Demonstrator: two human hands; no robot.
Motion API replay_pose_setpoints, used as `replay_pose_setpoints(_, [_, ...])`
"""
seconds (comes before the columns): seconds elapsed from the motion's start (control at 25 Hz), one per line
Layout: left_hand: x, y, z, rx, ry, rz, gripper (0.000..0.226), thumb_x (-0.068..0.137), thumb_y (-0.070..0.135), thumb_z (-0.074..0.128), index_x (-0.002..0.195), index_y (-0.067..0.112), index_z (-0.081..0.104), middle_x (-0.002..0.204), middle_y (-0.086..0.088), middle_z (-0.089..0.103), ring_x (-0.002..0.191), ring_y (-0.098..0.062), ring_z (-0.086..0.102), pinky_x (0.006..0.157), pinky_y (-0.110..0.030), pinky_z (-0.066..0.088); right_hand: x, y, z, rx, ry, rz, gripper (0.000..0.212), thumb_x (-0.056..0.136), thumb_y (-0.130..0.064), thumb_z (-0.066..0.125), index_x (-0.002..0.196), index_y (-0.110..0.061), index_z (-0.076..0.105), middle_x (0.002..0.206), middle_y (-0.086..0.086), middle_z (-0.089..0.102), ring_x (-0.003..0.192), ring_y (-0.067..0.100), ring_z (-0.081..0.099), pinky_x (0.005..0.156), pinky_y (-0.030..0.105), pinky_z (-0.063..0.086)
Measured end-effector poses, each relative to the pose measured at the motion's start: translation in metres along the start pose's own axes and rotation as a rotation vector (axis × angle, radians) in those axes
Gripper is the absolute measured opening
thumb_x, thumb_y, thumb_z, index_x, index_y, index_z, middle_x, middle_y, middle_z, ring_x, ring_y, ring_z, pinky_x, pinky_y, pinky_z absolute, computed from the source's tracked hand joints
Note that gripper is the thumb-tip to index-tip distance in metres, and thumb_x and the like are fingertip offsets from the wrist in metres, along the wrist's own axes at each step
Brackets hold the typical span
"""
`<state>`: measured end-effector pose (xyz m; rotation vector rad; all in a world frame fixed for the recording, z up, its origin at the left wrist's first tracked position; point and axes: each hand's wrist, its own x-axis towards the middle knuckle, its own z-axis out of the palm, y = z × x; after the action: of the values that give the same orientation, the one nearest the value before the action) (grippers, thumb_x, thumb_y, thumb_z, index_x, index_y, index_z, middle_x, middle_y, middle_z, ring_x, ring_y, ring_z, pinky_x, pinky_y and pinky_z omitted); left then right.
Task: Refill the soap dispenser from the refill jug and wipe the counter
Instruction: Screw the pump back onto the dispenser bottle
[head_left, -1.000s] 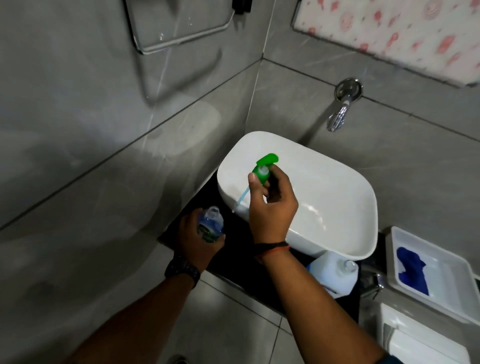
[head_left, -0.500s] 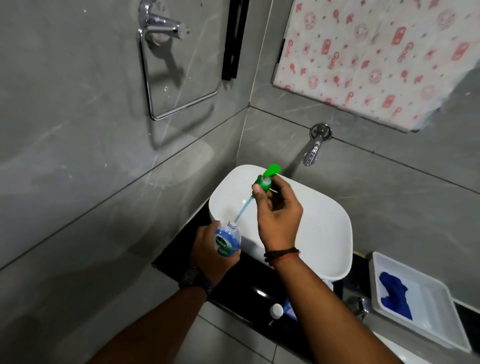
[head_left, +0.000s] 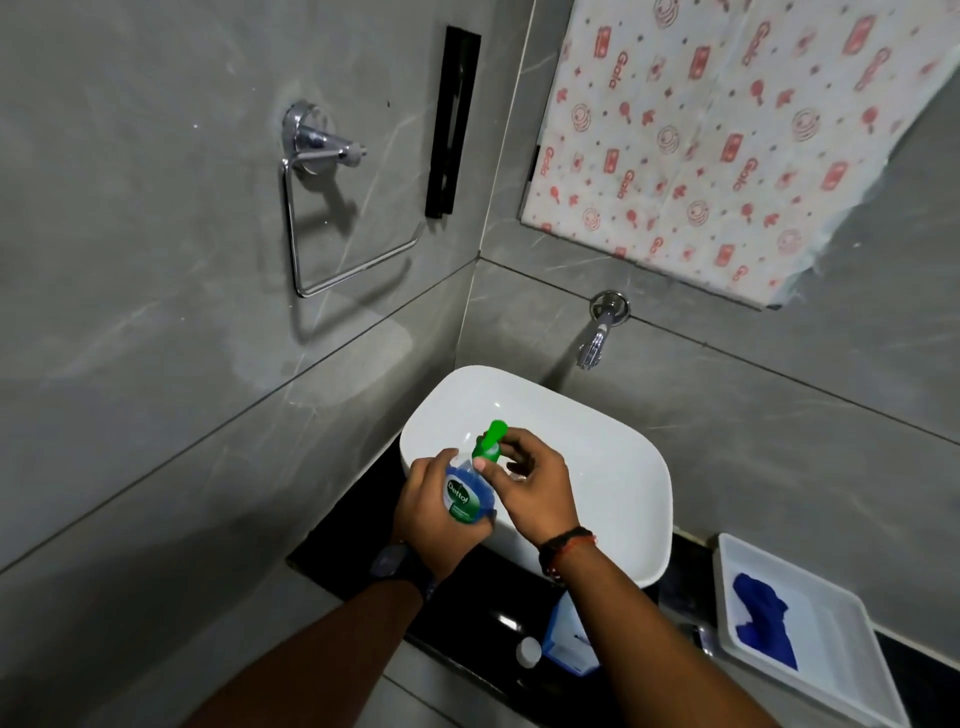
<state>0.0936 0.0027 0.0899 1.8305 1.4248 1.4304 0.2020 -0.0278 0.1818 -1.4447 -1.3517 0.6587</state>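
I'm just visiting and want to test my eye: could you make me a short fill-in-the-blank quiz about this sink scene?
1. The left hand holds the soap bottle, whose label reads ____.
2. The right hand has its grip on the pump head, coloured ____.
3. The blue cloth lies inside a white ____.
4. The towel ring on the wall holds ____ towel.

Missing words: Dettol; green; tray; no

Both forearms reach far into the scene, close together; the left hand (head_left: 431, 514) is curled in a grasp. The right hand (head_left: 535, 491) pinches with thumb and fingertips just beside it.
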Motion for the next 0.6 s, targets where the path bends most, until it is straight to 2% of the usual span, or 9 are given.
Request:
replay_pose_setpoints(0.08, [0.003, 0.006, 0.003, -0.012, -0.010, 0.015, 0.080, 0.045, 0.048, 0.071, 0.119, 0.030, 0.048, 0.099, 0.017, 0.047, 0.084, 0.008, 0.042, 0.066, 0.007, 0.031, 0.002, -0.003, -0.006, -0.005, 0.008, 0.013, 0.026, 0.076, -0.016, 0.079, 0.098, -0.021, 0.065, 0.095, -0.006, 0.070, 0.092, 0.007, 0.064, 0.082, 0.029, 0.051])
replay_pose_setpoints(0.32, [0.007, 0.011, 0.010, -0.006, -0.023, 0.029, 0.085, 0.043, 0.052, 0.074, 0.120, 0.026, 0.050, 0.099, 0.011, 0.053, 0.081, 0.001, 0.048, 0.060, 0.006, 0.032, 0.006, -0.008, -0.013, -0.028, 0.004, 0.020, 0.025, 0.077, -0.017, 0.078, 0.100, -0.021, 0.068, 0.096, -0.008, 0.070, 0.091, 0.007, 0.063, 0.081, 0.026, 0.050])
replay_pose_setpoints(0.44, [0.006, 0.008, 0.012, -0.004, 0.002, 0.018, 0.083, 0.041, 0.051, 0.073, 0.118, 0.029, 0.050, 0.098, 0.013, 0.052, 0.078, -0.001, 0.052, 0.061, 0.002, 0.036, 0.003, -0.007, -0.011, -0.051, 0.025, 0.038, 0.022, 0.076, -0.018, 0.079, 0.095, -0.026, 0.069, 0.092, -0.010, 0.070, 0.089, 0.005, 0.062, 0.074, 0.018, 0.046])
replay_pose_setpoints(0.6, [0.006, 0.003, 0.014, 0.005, -0.002, 0.009, 0.087, 0.039, 0.054, 0.071, 0.120, 0.029, 0.048, 0.100, 0.014, 0.050, 0.079, -0.002, 0.053, 0.062, 0.000, 0.038, -0.002, -0.003, -0.007, -0.095, 0.083, 0.024, 0.025, 0.078, -0.012, 0.072, 0.103, -0.017, 0.070, 0.100, -0.003, 0.070, 0.092, 0.011, 0.062, 0.071, 0.018, 0.045])
